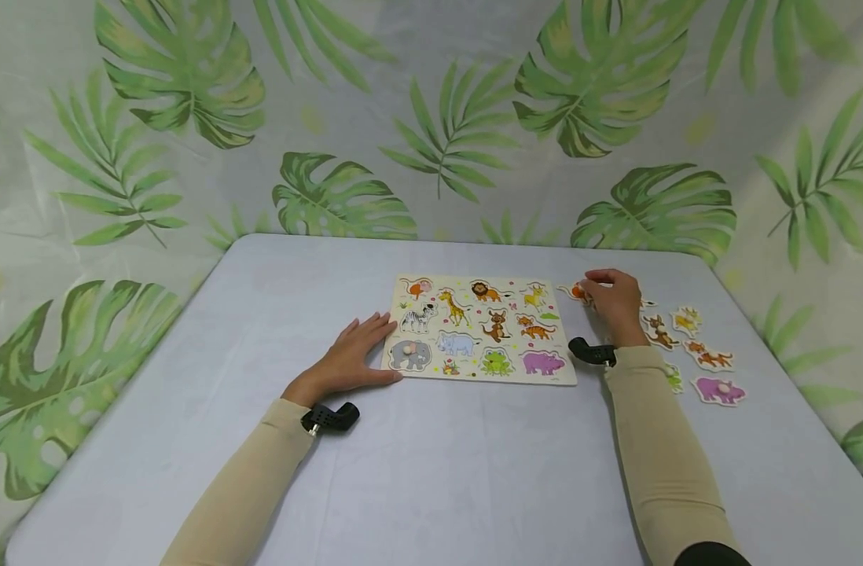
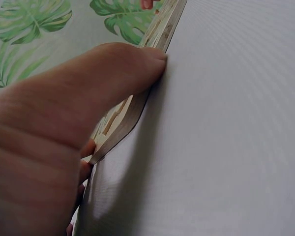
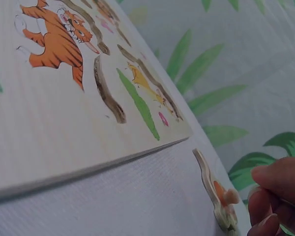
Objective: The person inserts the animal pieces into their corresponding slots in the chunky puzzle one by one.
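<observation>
A pale wooden animal puzzle board (image 1: pixel 565 379) lies in the middle of the white table. An elephant piece (image 1: pixel 419 358) with a small knob sits at its front left. My left hand (image 1: pixel 351 351) rests at the board's left edge, fingers extended, with the thumb along the front corner. Off the board's back right corner, my right hand (image 1: pixel 614 303) is over an orange animal piece (image 1: pixel 576 292). In the right wrist view, the thumb and bent fingers (image 3: pixel 280 177) are beside that piece's knob (image 3: pixel 230 196), with a gap between them.
Loose pieces lie right of the board: a kangaroo (image 1: pixel 659 332), a yellow animal (image 1: pixel 687 320), a tiger (image 1: pixel 710 356), a purple hippo (image 1: pixel 718 391) and a frog (image 1: pixel 674 378) partly behind the right sleeve. A leaf-patterned cloth (image 1: pixel 474 94) hangs behind the table.
</observation>
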Demonstrator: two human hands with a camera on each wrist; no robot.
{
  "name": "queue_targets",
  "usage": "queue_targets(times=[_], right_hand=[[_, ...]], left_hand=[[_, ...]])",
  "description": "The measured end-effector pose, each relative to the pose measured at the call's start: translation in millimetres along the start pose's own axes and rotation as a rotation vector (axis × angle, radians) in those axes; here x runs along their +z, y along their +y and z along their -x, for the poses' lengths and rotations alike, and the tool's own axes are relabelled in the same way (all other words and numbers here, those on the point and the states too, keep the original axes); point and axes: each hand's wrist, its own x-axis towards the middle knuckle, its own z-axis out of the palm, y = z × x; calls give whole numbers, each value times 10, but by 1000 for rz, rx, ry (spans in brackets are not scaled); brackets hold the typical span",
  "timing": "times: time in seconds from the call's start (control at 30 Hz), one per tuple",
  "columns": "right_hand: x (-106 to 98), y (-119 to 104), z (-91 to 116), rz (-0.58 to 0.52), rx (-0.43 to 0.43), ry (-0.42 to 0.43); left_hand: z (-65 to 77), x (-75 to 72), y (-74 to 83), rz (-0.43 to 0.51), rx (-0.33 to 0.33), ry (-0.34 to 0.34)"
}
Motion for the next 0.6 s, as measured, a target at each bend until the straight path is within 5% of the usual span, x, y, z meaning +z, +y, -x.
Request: queue_targets(times=[0.6], right_hand=[[40,54,11,25,-18,-4]], left_hand=[[-10,10,11,-17,-31,-24]])
